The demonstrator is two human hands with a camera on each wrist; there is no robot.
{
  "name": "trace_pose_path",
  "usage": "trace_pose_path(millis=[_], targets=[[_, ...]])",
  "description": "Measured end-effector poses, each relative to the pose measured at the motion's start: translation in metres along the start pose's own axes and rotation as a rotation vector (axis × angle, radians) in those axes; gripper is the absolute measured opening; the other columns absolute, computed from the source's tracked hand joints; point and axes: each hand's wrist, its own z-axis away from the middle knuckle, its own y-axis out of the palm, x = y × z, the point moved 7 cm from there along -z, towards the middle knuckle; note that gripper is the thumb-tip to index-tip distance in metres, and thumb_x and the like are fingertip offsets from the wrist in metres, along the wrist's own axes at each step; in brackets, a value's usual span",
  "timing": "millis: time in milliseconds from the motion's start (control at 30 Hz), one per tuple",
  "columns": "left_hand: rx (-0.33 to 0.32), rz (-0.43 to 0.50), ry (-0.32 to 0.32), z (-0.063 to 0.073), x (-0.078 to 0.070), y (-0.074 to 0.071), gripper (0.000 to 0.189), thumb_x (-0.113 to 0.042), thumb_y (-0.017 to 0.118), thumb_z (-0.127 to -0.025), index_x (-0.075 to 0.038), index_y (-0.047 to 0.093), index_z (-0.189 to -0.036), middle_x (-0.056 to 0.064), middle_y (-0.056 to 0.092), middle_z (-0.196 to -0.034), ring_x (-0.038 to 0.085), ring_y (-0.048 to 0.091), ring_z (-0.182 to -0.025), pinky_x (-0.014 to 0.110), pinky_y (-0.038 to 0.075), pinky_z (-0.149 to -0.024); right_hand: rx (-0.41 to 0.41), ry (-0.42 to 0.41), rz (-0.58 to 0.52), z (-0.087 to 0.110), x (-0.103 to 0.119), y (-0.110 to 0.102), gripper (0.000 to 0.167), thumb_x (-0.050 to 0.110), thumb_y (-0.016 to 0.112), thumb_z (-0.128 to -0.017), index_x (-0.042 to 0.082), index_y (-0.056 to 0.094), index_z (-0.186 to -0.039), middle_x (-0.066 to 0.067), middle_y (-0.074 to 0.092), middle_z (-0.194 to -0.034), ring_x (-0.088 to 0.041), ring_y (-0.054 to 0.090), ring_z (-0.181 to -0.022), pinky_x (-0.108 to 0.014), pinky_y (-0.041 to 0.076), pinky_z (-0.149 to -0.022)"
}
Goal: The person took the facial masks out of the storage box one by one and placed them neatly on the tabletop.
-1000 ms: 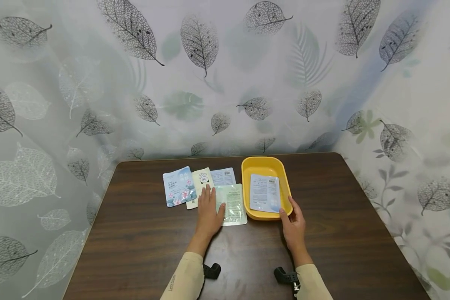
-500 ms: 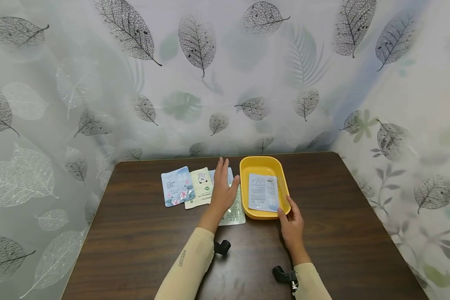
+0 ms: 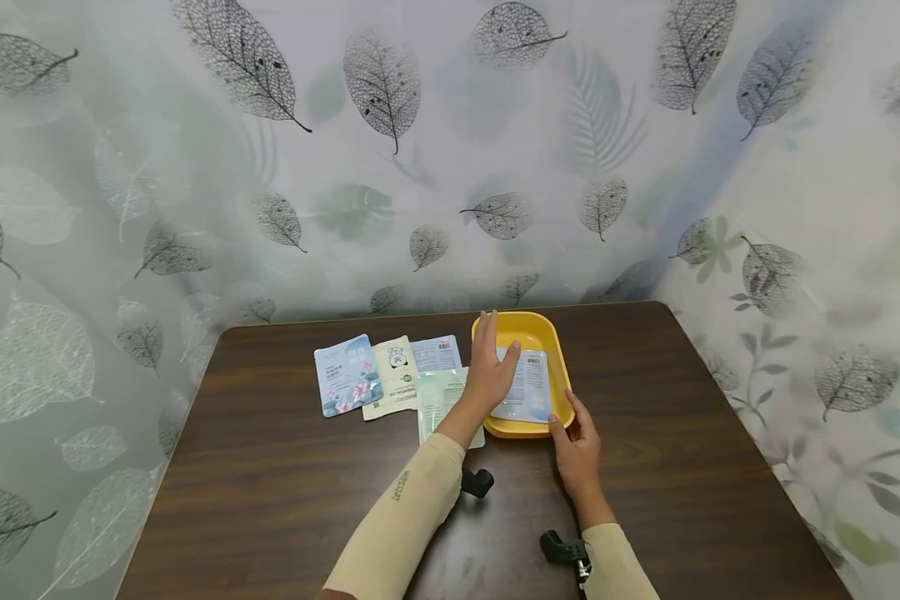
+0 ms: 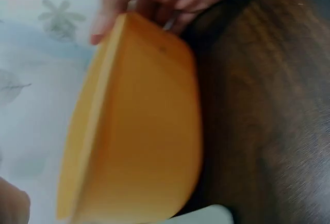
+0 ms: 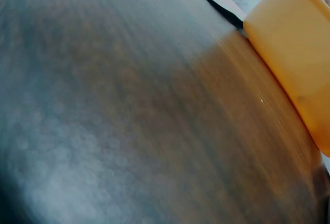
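Note:
My right hand (image 3: 579,450) grips the near right corner of a yellow plastic basin (image 3: 559,354), thumb over the rim and fingers outside, as the left wrist view shows. Inside the basin lies a pale blue sheet-mask packet (image 3: 534,387), printed side up. My left hand (image 3: 491,371) is over the basin's left side with its fingers extended, covering part of that packet. Whether it touches anything there I cannot tell. Left of the basin, a green packet (image 3: 437,392) lies partly under my left forearm.
Further left, a blue flowered packet (image 3: 347,375) overlaps a cream packet (image 3: 393,379) with a cartoon face. Another pale blue packet (image 3: 438,352) lies behind the green one. The brown wooden table (image 3: 270,500) ends at a leaf-patterned curtain (image 3: 420,208).
My left hand has left the cream and green packets and moved right, to the basin. My right hand stays at the basin's corner. The whole head view has shifted slightly.

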Motion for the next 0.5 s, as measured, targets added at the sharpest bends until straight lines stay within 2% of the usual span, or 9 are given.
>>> trace_pose_path(millis=[133,233,400,500], targets=[[0.047,-0.001,-0.069,0.000,0.010,0.021,0.070,-0.038,0.048,-0.106,-0.022,0.015,-0.166,0.007,0.006,-0.174,0.030,0.013,-0.161,0.055,0.021,-0.127,0.002,-0.002,-0.006,0.000,0.000,0.000,0.057,0.005,0.059,-0.102,0.010,0.042,-0.156,-0.014,0.035,-0.164,-0.031,0.034,-0.152,0.000,0.035,-0.103],[0.064,0.017,-0.155,0.001,0.020,0.033,0.070,-0.040,0.048,-0.105,-0.025,0.017,-0.165,0.010,0.005,-0.174,0.031,0.011,-0.161,0.055,0.020,-0.127,-0.007,-0.006,0.000,-0.001,-0.004,0.000,0.057,0.007,0.060,-0.102,0.013,0.043,-0.155,-0.010,0.036,-0.164,-0.027,0.035,-0.152,0.000,0.035,-0.103],[0.065,0.005,-0.283,0.002,0.035,0.044,0.070,-0.040,0.051,-0.103,-0.023,0.022,-0.165,0.017,0.002,-0.173,0.035,0.003,-0.161,0.056,0.014,-0.128,-0.015,-0.022,-0.014,-0.002,-0.008,0.001,0.057,0.005,0.060,-0.101,0.013,0.044,-0.155,-0.009,0.036,-0.164,-0.026,0.034,-0.151,-0.001,0.035,-0.104],[0.070,-0.028,-0.337,0.002,0.039,0.046,0.072,-0.039,0.055,-0.101,-0.023,0.024,-0.164,0.020,0.000,-0.172,0.036,-0.001,-0.161,0.056,0.013,-0.128,-0.015,-0.021,-0.019,-0.001,-0.001,0.001,0.057,0.002,0.059,-0.101,0.008,0.043,-0.155,-0.013,0.036,-0.164,-0.030,0.034,-0.151,-0.002,0.036,-0.104]])
